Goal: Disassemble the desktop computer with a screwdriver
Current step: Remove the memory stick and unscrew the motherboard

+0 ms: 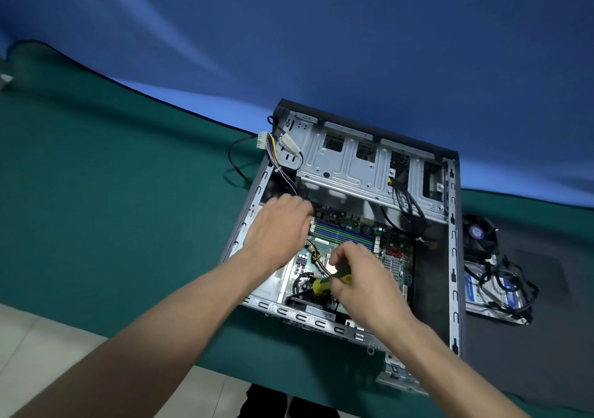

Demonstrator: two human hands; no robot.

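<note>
Screwdriver (331,281): gripped by right hand (360,282) over motherboard (353,240) for unscrewing; left hand (278,229), fingers relaxed, steadies case (450,257).

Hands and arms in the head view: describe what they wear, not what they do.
Both forearms are bare up to the frame's lower edge; no sleeves show. The left hand and the right hand wear no gloves. No watch, wristband or bracelet shows at either wrist, and no ring is visible on the fingers that show. No markings can be made out.

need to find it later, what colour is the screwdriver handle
Yellow and dark green screwdriver handle, seen in the head view.
</note>
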